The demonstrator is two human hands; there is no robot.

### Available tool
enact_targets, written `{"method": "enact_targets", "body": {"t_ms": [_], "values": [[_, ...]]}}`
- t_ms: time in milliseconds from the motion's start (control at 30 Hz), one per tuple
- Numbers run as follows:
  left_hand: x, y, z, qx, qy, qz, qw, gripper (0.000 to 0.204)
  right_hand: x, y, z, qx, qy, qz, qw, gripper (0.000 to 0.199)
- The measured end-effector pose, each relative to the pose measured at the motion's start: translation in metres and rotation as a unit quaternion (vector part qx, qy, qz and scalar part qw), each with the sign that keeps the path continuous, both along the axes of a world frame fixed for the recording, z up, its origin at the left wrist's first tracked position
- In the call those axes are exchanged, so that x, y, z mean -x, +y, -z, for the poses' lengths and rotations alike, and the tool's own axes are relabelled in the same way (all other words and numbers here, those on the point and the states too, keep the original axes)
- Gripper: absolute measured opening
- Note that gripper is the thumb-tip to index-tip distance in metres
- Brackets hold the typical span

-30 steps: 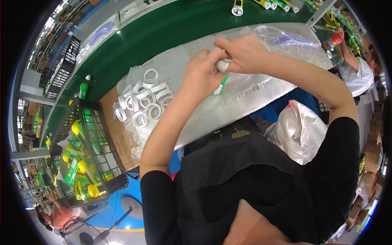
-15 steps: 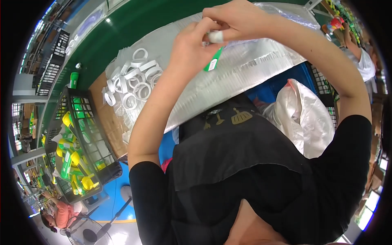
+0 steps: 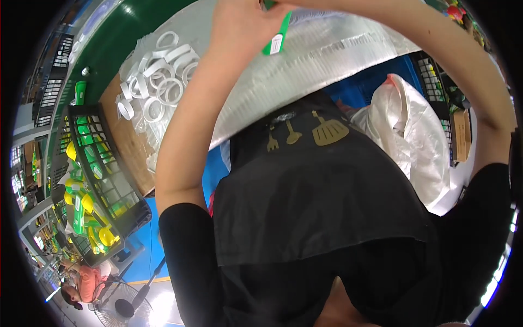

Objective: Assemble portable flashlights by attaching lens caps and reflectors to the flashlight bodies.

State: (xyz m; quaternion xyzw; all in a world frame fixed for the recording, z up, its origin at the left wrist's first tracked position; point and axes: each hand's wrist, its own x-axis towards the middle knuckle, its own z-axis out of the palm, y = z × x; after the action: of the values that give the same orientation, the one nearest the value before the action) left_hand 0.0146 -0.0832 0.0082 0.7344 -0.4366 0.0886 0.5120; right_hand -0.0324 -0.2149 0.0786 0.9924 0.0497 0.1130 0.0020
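Left hand (image 3: 242,24) at upper edge, forearm extended forward, closed around green handle (image 3: 277,41) projecting above pale work surface (image 3: 305,60); right hand (image 3: 299,4) mostly cropped, grip indeterminable. At left, black crate (image 3: 138,217) containing green-and-yellow flashlights (image 3: 79,215).

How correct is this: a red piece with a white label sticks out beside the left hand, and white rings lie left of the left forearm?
Not quite: the piece is green, not red, as the head view shows. With its white label, it sticks out beside the left hand, and white rings lie left of the left forearm.
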Motion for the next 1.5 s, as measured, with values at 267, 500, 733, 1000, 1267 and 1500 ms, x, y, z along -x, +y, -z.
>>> {"method": "enact_targets", "body": {"t_ms": [267, 500, 733, 1000, 1267, 1500], "values": [[0.01, 0.009, 0.003, 0.039, 0.057, 0.073, 0.995, 0.042, 0.013, -0.019, -0.016, -0.019, 0.122, -0.076, 0.989, 0.054], [0.015, 0.011, 0.018, 0.057, -0.057, 0.042, 0.996, 0.033, 0.024, -0.019, 0.005, -0.071, 0.097, -0.078, 0.99, 0.043], [0.008, 0.011, 0.02, 0.014, -0.113, 0.03, 0.993, 0.036, 0.024, -0.018, -0.009, 0.03, 0.045, -0.11, 0.992, 0.048], [0.021, 0.004, -0.007, 0.002, -0.097, -0.033, 0.995, 0.039, 0.007, -0.012, 0.006, 0.032, -0.075, -0.013, 0.997, 0.042], [0.011, 0.003, 0.022, 0.062, -0.054, 0.016, 0.996, 0.037, 0.019, -0.027, -0.021, -0.159, 0.187, -0.181, 0.952, 0.052], [0.015, 0.011, 0.018, 0.071, -0.063, 0.024, 0.995, 0.038, 0.02, -0.025, -0.013, -0.048, 0.172, 0.019, 0.984, 0.067]]}}
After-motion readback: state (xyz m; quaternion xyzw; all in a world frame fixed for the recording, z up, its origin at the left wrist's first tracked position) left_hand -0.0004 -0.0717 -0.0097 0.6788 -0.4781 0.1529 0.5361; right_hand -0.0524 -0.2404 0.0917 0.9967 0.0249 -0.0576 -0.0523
